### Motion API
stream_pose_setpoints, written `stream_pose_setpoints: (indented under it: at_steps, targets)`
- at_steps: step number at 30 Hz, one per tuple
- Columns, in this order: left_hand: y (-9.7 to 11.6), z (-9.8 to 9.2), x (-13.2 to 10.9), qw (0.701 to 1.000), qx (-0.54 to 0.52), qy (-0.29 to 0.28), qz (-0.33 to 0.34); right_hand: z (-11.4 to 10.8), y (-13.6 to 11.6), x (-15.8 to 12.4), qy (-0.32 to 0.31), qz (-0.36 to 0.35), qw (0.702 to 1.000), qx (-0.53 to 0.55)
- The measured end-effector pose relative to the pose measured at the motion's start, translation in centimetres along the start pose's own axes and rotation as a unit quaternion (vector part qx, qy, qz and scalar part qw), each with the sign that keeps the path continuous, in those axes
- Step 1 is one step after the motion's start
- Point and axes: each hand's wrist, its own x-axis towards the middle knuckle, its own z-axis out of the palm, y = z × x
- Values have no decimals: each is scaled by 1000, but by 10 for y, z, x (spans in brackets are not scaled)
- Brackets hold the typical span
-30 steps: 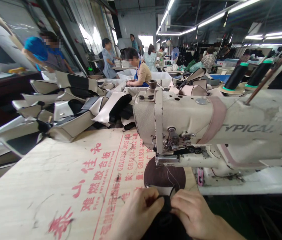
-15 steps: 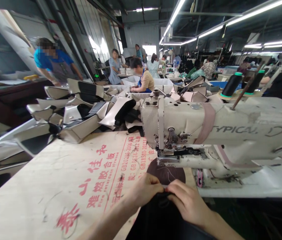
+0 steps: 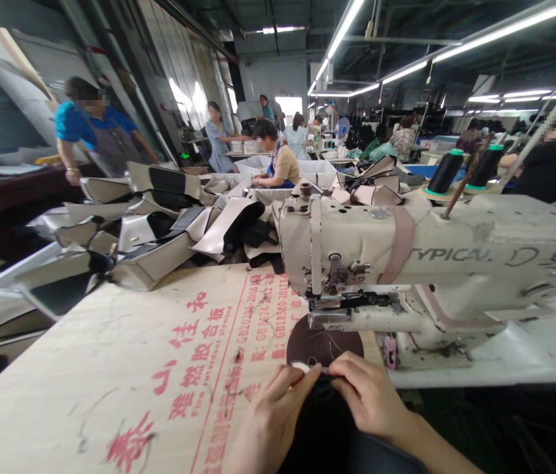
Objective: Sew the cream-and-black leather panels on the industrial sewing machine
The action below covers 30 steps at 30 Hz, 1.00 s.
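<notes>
My left hand [image 3: 278, 405] is closed in a pinch at the top edge of a black piece of material [image 3: 322, 434]. A small white strip [image 3: 300, 366] shows at those fingertips; whether they grip it too I cannot tell. My right hand [image 3: 374, 398] pinches the same black edge from the right, its thumb and fingers close to the left ones. The black piece hangs down towards me, its lower part out of view. Just beyond the hands lies a dark brown round disc [image 3: 324, 339], below the arm of a sewing machine [image 3: 347, 240], with loose pale thread on it.
Pale plywood [image 3: 159, 355] with red printing covers the table at left. Beige and black sewn pieces [image 3: 159, 243] are heaped behind it. Two black thread cones [image 3: 445, 172] stand behind the machine. Several people work further back, one in a blue top [image 3: 102, 131] at left.
My left hand has turned and shifted slightly, its back now more towards me, and the white strip shows more. My right hand keeps its pinch. The view has moved slightly.
</notes>
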Motion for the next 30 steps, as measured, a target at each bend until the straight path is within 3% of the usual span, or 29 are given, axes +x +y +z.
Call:
stream_pose_setpoints:
  at_steps: [5, 12, 16, 22, 26, 30]
  targets:
    - [1, -3, 14, 999, 28, -33, 31, 0, 0, 3, -5, 10, 1000, -6]
    - [6, -7, 28, 997, -20, -60, -35, -6, -5, 7, -76, 23, 993, -92]
    - [3, -3, 25, 995, -60, -43, -71, -7, -4, 7, -72, 17, 990, -118]
    - [1, 0, 19, 998, -9, -55, -22, -3, 1, 4, -76, -18, 987, -142]
    - [0, -7, 27, 994, -74, -70, -50, -6, 0, 8, -100, -25, 983, -149]
    - [-13, -10, 22, 977, -166, -71, -116, -6, -1, 11, -75, -19, 988, -136]
